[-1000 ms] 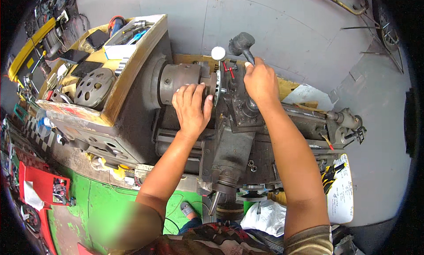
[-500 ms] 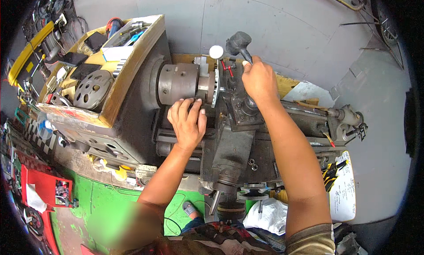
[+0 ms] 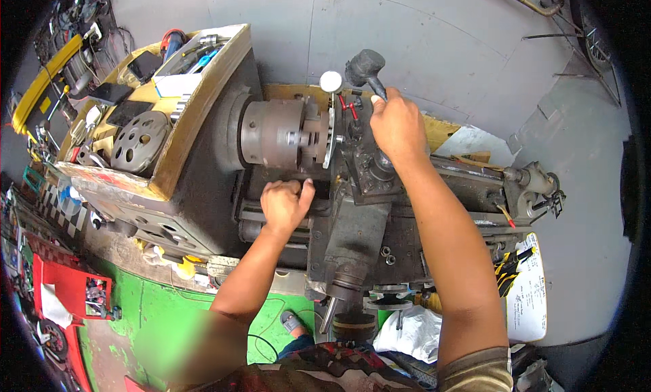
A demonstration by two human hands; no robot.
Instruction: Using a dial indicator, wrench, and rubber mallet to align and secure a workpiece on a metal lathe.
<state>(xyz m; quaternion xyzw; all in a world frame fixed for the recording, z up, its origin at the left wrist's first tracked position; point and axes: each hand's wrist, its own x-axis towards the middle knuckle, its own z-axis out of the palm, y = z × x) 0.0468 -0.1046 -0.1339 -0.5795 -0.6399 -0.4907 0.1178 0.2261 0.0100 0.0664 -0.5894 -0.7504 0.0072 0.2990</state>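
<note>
My right hand [image 3: 399, 126] is closed round the handle of a black mallet [image 3: 366, 65], whose head is raised behind the tool post [image 3: 375, 169]. My left hand [image 3: 286, 203] is curled with its thumb out, just in front of and below the lathe chuck [image 3: 272, 133] and apart from it. Nothing shows in its folded fingers. The chuck's jaws and bright spots are smeared, as if it is turning. At its right side is a thin metal disc [image 3: 331, 138], seen nearly edge-on. Close to the disc's top stands a round white-faced dial gauge [image 3: 331, 81] with red-handled parts beside it.
On the headstock, a wooden tray [image 3: 203, 100] carries a disc with holes, a phone-like slab and a white box of tools. Two nuts [image 3: 387, 255] lie on the carriage. A handwritten sheet [image 3: 525, 294] and yellow-black tools are at right, a red cart [image 3: 68, 283] at lower left.
My left hand has come off the chuck, moved down towards me and curled its fingers. The chuck has gone from sharp to blurred. My right hand with the mallet has barely moved.
</note>
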